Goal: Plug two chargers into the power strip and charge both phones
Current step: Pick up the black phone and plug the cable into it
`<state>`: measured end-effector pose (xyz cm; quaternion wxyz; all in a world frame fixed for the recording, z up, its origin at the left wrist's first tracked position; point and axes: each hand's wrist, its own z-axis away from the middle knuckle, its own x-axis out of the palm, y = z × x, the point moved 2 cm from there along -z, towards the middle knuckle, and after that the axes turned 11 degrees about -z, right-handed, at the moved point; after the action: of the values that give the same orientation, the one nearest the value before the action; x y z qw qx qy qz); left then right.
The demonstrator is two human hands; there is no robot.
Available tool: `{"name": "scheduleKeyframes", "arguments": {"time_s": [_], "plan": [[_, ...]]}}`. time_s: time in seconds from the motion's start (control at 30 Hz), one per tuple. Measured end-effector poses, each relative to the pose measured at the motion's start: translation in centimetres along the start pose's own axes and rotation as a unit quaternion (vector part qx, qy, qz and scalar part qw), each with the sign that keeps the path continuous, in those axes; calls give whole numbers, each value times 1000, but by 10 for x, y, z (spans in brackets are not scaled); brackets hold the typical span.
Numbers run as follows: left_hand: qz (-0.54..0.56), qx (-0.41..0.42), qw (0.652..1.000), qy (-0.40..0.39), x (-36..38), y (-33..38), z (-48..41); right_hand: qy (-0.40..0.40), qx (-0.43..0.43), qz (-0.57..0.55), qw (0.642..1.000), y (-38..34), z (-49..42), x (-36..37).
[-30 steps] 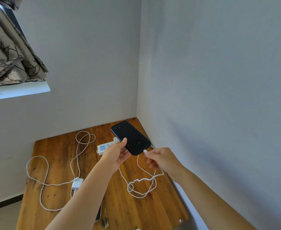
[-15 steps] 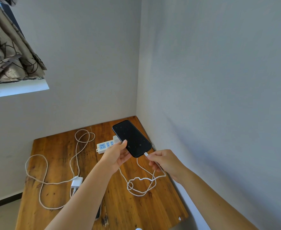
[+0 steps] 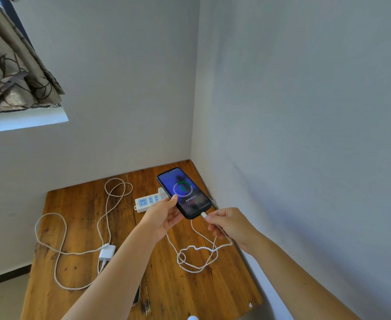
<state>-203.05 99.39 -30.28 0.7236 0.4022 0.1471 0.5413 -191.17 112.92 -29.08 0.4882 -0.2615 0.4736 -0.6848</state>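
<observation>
Corner of a grey-walled room; wooden table pushed into it, patterned curtain upper left. Far left on the table: a loose white cable in wide loops, running to a white charger brick lying unplugged on the wood. Behind it, white power strip, its right end hidden by the phone. Left hand grips the lit phone by its lower left edge, held above the table; screen shows a green charging ring. Right hand pinches the connector seated in the phone's bottom edge. Its cord hangs in a tangle onto the table below. A second dark phone edge peeks from under the left forearm.
</observation>
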Motion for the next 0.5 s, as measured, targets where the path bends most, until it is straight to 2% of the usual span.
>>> {"name": "scheduleKeyframes", "arguments": {"time_s": [0.5], "plan": [[0,-5,1000,-1,-2,-3,-11,1,8,3,1000,6,-10,-1]]}}
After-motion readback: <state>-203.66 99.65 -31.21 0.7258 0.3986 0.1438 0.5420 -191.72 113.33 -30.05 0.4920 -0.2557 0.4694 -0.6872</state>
